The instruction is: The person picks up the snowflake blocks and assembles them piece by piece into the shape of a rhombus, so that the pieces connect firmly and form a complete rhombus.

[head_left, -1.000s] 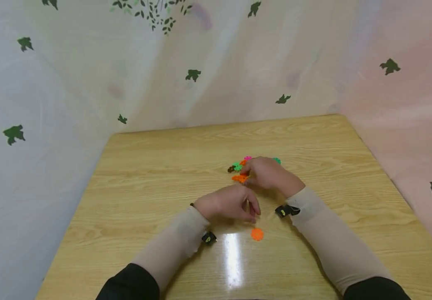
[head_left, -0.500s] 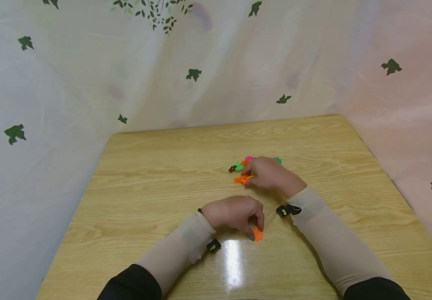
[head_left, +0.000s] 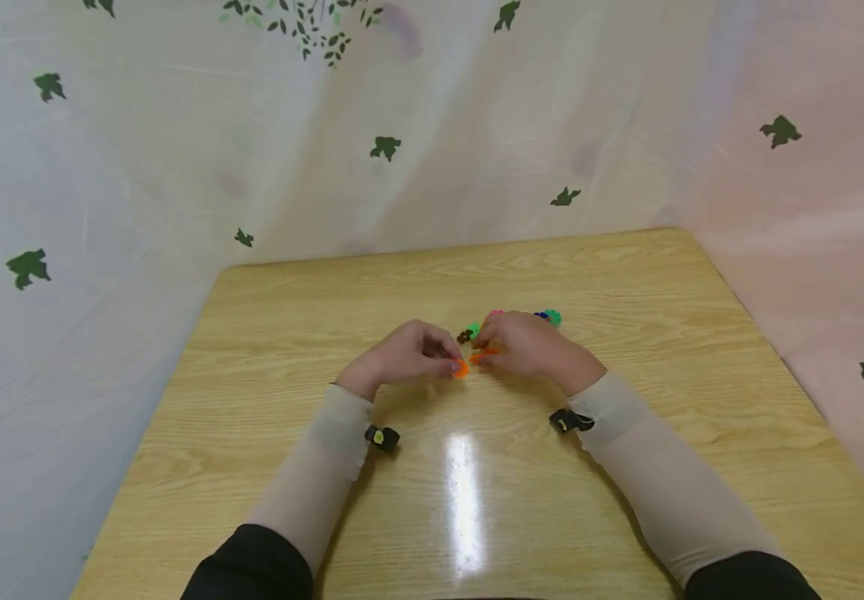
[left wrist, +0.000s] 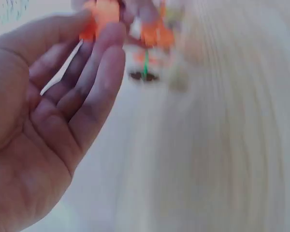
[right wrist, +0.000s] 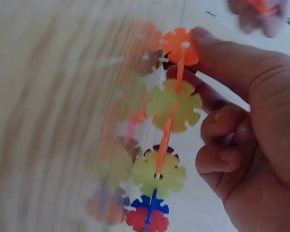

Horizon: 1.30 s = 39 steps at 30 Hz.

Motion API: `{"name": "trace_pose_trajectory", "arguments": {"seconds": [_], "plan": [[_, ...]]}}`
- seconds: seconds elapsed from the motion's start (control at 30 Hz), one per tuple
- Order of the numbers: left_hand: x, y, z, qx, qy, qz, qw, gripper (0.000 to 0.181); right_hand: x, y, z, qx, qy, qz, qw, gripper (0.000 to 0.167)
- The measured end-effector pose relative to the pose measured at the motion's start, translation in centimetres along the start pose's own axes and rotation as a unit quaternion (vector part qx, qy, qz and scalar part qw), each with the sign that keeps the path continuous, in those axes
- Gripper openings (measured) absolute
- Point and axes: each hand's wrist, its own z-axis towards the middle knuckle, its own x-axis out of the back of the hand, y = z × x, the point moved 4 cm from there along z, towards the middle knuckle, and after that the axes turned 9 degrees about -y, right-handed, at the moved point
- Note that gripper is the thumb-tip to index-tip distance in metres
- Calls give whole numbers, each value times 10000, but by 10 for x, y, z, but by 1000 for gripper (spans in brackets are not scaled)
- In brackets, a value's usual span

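Note:
My left hand (head_left: 411,353) pinches a loose orange notched snowflake disc (head_left: 461,368) between thumb and fingers; in the left wrist view this disc (left wrist: 106,13) sits at the fingertips. Close beside it on the right, my right hand (head_left: 532,346) holds the end of a chain of interlocked discs. Seen from the right wrist, the thumb and a finger pinch the chain's orange end disc (right wrist: 180,46). Below that come a yellow disc (right wrist: 176,99), orange discs edge-on, another yellow disc (right wrist: 159,173), then blue and red ones. The right hand hides much of the chain in the head view.
A wooden table (head_left: 289,333) lies under both hands, with a bright reflection at its front. Brown (head_left: 464,337), green (head_left: 474,331) and teal (head_left: 554,317) discs show around the right hand. Printed cloth (head_left: 461,108) hangs behind the table.
My left hand has come down to the orange disc on the table, taken it, and carried it up and left to beside the chain. The right hand has stayed nearly in place.

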Motion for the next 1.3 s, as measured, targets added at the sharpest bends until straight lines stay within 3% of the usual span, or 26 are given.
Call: {"name": "trace_pose_trajectory", "arguments": {"seconds": [0.07,0.2,0.33,0.5,0.63,1.1,1.3], "plan": [[13,-12,-6,324,464,-108,9983,6,-2,-1,2,-54,-101,46,9999,18],[18,-34,-8,814,735,-569,9923,13,-5,0,5,-205,-134,78,9997,10],[14,-47,-4,945,1020,-1229,9826,16,-6,-1,6,-94,-43,229,9997,6],[9,-48,4,1040,1386,-1853,9673,18,-6,-2,5,17,132,257,9996,6],[7,-46,8,1070,1496,-2089,9605,19,-3,-3,4,80,318,211,9992,6],[6,-44,9,1138,1529,-2256,9554,21,-1,-4,5,332,553,260,9976,4],[3,-43,11,1154,1552,-2497,9488,19,-3,-6,6,475,565,342,9967,5]]}}
